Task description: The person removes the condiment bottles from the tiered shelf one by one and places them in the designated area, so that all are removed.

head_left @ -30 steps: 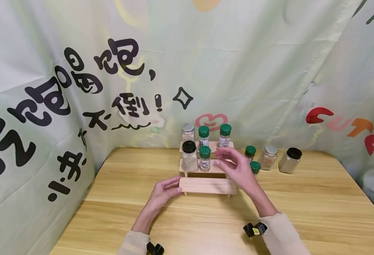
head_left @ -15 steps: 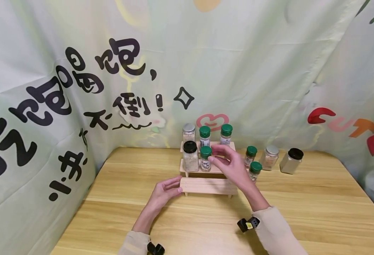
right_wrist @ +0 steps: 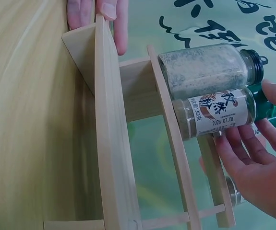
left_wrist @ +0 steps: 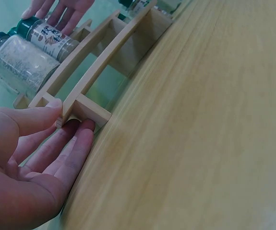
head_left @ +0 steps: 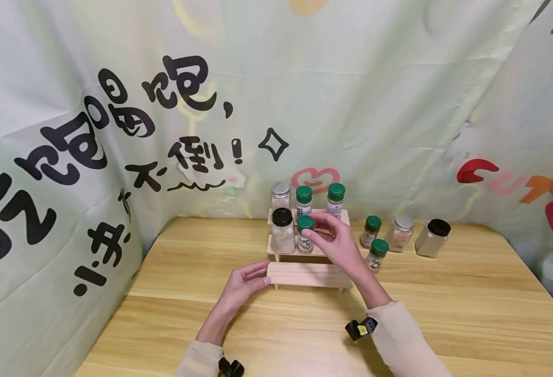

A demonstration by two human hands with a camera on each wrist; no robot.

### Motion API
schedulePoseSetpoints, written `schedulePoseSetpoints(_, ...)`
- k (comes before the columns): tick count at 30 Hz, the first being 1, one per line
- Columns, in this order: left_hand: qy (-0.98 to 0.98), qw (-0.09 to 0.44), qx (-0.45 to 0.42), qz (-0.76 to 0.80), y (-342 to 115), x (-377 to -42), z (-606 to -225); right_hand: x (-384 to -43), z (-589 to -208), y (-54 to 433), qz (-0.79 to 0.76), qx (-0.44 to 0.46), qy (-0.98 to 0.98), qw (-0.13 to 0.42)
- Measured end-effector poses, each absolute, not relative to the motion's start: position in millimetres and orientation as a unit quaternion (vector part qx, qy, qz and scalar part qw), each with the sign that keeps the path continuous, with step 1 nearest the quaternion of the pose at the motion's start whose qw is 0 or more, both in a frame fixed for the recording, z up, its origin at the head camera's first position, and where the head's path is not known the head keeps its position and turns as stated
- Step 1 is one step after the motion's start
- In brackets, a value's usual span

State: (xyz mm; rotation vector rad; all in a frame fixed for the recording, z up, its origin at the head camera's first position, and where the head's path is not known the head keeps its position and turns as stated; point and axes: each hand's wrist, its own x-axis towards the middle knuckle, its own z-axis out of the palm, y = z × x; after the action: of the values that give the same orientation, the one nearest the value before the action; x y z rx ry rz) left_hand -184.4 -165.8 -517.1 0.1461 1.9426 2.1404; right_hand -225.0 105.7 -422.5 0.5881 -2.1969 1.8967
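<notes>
A three-step wooden rack (head_left: 309, 275) stands on the table. My left hand (head_left: 243, 287) grips the left end of its lowest step, thumb on the upper side and fingers below, as the left wrist view shows. On the middle step is a small clear spice jar (right_wrist: 219, 112) with a green cap and a printed label. My right hand (head_left: 339, 243) pinches this jar around its cap; the other fingers lie near its side in the right wrist view. Touching or close beside it is a larger black-lidded jar (head_left: 283, 238) of pale grains.
On the top step stand a silver-lidded jar (head_left: 281, 196) and two green-capped jars, one on the right (head_left: 336, 199). Right of the rack, the table holds two more green-capped jars (head_left: 377, 255), a silver-lidded jar (head_left: 401, 234) and a black-lidded jar (head_left: 433, 238). A printed curtain (head_left: 375, 104) hangs behind.
My right hand has moved left along the middle step to the green-capped spice jar and taken hold of its cap. My left hand has stayed on the rack's end.
</notes>
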Motion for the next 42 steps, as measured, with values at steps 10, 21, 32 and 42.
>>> schedulePoseSetpoints(10, 0.67, 0.123, 0.048, 0.731, -166, -185, -518, -226, -422, 102, 0.64, 0.191, -0.74, 0.084)
schedulePoseSetpoints(21, 0.668, 0.122, 0.051, 0.732, -166, -185, -518, -226, -421, 102, 0.638, 0.19, -0.742, 0.084)
schedulePoseSetpoints(32, 0.67, 0.122, 0.058, 0.73, -166, -184, -517, -221, -419, 105, 0.639, 0.198, -0.737, 0.09)
schedulePoseSetpoints(42, 0.661, 0.127, 0.053, 0.738, -166, -184, -517, -214, -415, 113, 0.632, 0.199, -0.742, 0.101)
